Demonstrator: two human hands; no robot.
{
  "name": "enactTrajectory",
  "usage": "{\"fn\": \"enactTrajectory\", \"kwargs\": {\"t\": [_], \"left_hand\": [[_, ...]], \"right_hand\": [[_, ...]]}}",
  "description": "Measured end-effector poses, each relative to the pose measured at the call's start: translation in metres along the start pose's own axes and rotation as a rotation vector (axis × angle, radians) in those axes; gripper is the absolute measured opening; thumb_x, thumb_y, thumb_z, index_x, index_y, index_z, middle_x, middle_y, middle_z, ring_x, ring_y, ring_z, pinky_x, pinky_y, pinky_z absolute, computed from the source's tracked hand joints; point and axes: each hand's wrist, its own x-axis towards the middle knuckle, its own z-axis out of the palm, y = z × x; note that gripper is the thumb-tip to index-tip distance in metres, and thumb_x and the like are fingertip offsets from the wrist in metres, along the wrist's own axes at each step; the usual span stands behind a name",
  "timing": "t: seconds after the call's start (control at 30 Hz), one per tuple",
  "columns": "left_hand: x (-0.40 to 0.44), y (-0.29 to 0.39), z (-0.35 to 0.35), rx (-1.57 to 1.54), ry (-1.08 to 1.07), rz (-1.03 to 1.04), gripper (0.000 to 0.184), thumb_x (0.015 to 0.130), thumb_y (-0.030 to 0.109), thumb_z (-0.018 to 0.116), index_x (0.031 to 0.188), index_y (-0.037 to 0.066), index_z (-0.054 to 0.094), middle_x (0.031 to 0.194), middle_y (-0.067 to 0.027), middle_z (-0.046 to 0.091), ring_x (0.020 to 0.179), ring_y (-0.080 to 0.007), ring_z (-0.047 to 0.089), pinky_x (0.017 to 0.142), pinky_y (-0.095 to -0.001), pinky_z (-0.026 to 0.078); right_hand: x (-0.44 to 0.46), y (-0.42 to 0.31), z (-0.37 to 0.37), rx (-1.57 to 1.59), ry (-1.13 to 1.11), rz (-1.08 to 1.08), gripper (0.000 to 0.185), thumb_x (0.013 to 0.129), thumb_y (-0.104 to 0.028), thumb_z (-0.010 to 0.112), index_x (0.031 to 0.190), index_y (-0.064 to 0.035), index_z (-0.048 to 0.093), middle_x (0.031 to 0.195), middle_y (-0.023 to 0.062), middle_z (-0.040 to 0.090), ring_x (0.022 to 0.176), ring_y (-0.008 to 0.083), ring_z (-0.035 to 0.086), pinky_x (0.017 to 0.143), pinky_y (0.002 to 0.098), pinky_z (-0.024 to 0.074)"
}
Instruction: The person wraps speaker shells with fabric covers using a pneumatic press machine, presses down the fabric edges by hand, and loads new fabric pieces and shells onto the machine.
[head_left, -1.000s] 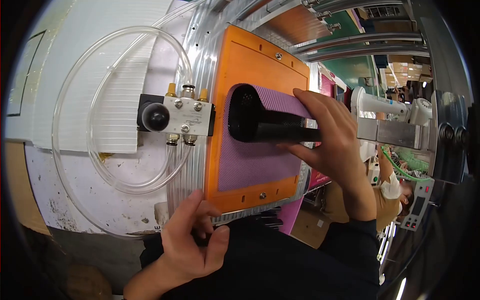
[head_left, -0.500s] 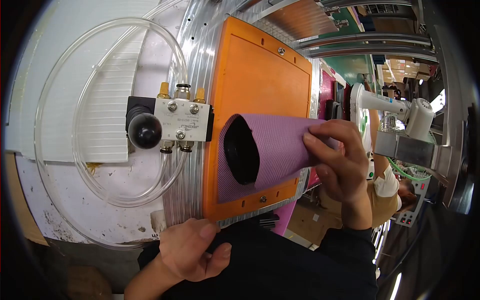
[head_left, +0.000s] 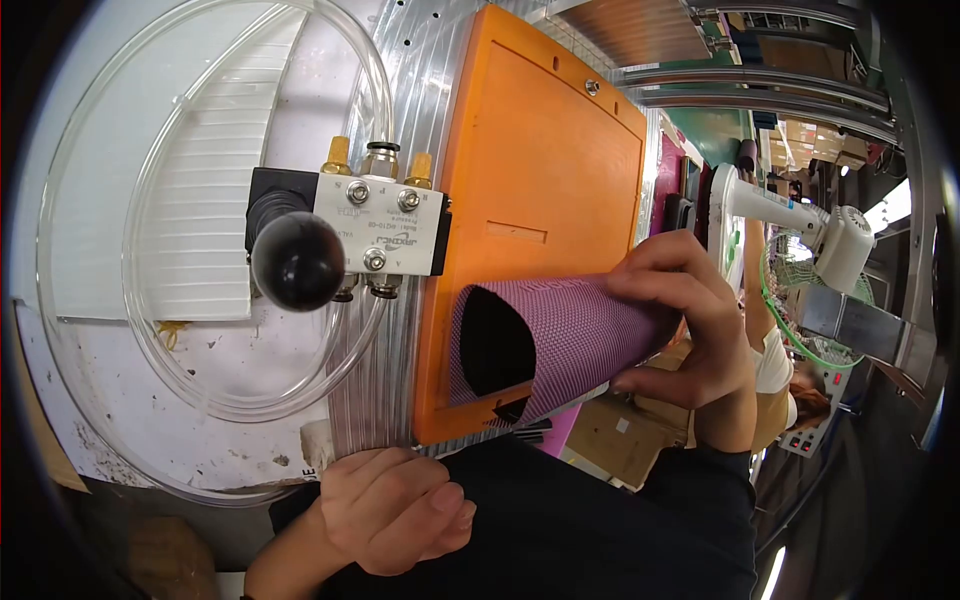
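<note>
A purple textured sheet [head_left: 590,335] with a black inner side is curled over into a loose tube at the near end of an orange plate [head_left: 545,170]. My right hand [head_left: 690,320] holds its right end, fingers on top and thumb underneath. A narrow slot shows in the bare part of the plate. My left hand [head_left: 400,510] is curled into a fist beside the plate's near left corner, in front of my dark clothing. Nothing shows in that fist.
Left of the plate is a valve block [head_left: 382,225] with a black ball-knob lever [head_left: 298,262] and clear looping hoses [head_left: 130,290]. Metal rods [head_left: 770,100] run at the upper right. Beyond my right hand are a white fan [head_left: 840,240] and another person's sleeve [head_left: 775,370].
The sheet has curled up more and shifted toward me, baring more of the orange plate. My right thumb has spread down under it. My left fingers have closed into a fist.
</note>
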Motion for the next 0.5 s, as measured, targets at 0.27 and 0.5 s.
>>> {"fn": "enactTrajectory", "kwargs": {"t": [0.27,0.5], "left_hand": [[0.000,-0.001,-0.002,-0.041,0.008,0.030,0.033,0.081,0.014,0.065,0.111,0.003,0.056,0.071,-0.0045,0.056,0.050,-0.0136,0.053,0.043,-0.0232,0.044],[-0.001,-0.002,-0.003,-0.020,-0.028,0.068,0.029,0.081,0.014,0.065,0.107,0.003,0.058,0.070,-0.0035,0.056,0.050,-0.0128,0.053,0.044,-0.0226,0.044]], "right_hand": [[0.001,-0.006,0.003,0.001,-0.038,0.003,0.065,0.045,-0.008,0.090,0.102,-0.0095,0.059,0.112,0.0135,0.057,0.104,0.0296,0.054,0.086,0.0394,0.0423],[-0.003,-0.015,0.012,0.035,-0.056,0.028,0.062,0.046,-0.005,0.089,0.096,-0.0125,0.052,0.119,0.0172,0.056,0.109,0.0336,0.053,0.091,0.0451,0.0383]]}}
